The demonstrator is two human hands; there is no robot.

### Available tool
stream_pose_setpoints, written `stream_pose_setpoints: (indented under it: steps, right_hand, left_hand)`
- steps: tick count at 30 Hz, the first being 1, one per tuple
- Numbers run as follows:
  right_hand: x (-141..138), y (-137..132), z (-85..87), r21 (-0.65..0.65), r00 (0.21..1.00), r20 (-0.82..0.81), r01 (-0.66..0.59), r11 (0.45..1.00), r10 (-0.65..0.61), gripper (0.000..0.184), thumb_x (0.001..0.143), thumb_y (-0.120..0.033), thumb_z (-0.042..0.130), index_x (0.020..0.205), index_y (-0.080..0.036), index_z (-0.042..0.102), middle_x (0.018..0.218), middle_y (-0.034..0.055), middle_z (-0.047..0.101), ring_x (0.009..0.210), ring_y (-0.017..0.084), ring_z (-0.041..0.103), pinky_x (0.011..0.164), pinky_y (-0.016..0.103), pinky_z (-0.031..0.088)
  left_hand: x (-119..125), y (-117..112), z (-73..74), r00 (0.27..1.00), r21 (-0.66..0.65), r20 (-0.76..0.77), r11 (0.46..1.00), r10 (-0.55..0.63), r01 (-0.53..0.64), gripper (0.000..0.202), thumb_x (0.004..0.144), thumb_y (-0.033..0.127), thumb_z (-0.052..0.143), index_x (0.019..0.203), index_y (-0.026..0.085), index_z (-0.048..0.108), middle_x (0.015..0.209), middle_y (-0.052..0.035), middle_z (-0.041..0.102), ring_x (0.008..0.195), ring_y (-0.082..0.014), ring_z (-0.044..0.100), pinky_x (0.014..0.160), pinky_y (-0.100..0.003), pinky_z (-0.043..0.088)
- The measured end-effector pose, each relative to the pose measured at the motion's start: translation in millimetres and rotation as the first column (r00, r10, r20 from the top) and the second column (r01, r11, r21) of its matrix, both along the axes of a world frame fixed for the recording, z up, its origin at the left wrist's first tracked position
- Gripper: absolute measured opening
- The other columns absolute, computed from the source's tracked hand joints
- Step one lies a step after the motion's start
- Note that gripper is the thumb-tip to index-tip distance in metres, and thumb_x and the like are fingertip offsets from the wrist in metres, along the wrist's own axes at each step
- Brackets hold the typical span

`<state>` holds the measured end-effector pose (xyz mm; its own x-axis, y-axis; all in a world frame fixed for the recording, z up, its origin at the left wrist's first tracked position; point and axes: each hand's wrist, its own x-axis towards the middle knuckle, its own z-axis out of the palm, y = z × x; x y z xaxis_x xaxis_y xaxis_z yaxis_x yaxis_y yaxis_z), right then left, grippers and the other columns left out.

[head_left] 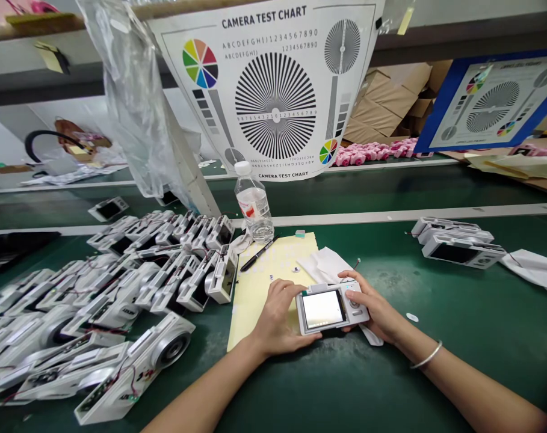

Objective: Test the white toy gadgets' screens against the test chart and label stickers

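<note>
Both my hands hold a small white compact camera with its lit rear screen facing up, low over the green table. My left hand grips the camera's left end, fingers curled over its top edge. My right hand wraps the right end by the buttons; a silver bangle sits on that wrist. Under the hands lie a yellow sheet with small stickers, and a white cloth.
Several rows of white camera bodies crowd the left of the table. A water bottle and a black pen sit behind the sheet. Three more cameras lie at the right. A camera test chart hangs ahead.
</note>
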<state>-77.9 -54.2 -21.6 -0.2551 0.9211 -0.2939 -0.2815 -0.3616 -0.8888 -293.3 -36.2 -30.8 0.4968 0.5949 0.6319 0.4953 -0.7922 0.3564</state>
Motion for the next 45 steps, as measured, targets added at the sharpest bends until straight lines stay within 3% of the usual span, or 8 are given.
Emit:
stream_pose_setpoints:
  steps: [29, 37, 45]
  right_hand:
    - [-2.1, 0.3, 1.7, 0.003, 0.999, 0.051, 0.014, 1.0, -0.014, 0.043, 0.066, -0.038, 0.06, 0.101, -0.028, 0.036, 0.073, -0.0039, 0.059, 0.055, 0.015, 0.058, 0.041, 0.027, 0.051]
    - [1.0, -0.6, -1.3, 0.023, 0.997, -0.082, 0.002, 1.0, 0.0, 0.04, 0.068, -0.034, 0.058, 0.102, -0.025, 0.04, 0.08, -0.0007, 0.062, 0.06, 0.017, 0.062, 0.044, 0.029, 0.053]
    - [2.2, 2.4, -8.9, 0.024, 0.996, -0.091, -0.001, 1.0, 0.003, 0.031, 0.072, -0.031, 0.057, 0.099, -0.024, 0.044, 0.077, -0.0004, 0.064, 0.061, 0.018, 0.064, 0.044, 0.03, 0.054]
  left_hand:
    - [-0.1, 0.3, -0.3, 1.0, 0.009, -0.005, 1.0, -0.005, 0.005, 0.063, 0.059, 0.044, 0.072, 0.109, 0.018, 0.044, 0.093, -0.0083, 0.055, 0.087, -0.025, 0.051, 0.079, -0.044, 0.046]
    - [-1.8, 3.0, -2.4, 1.0, 0.013, -0.017, 1.0, 0.008, -0.007, 0.063, 0.057, 0.042, 0.073, 0.108, 0.016, 0.044, 0.094, -0.0092, 0.055, 0.088, -0.0255, 0.051, 0.078, -0.044, 0.047]
    - [-1.6, 2.2, -1.7, 1.0, -0.017, -0.021, 1.0, 0.01, -0.011, 0.064, 0.056, 0.04, 0.075, 0.107, 0.015, 0.046, 0.094, -0.0093, 0.054, 0.089, -0.0252, 0.05, 0.078, -0.043, 0.047]
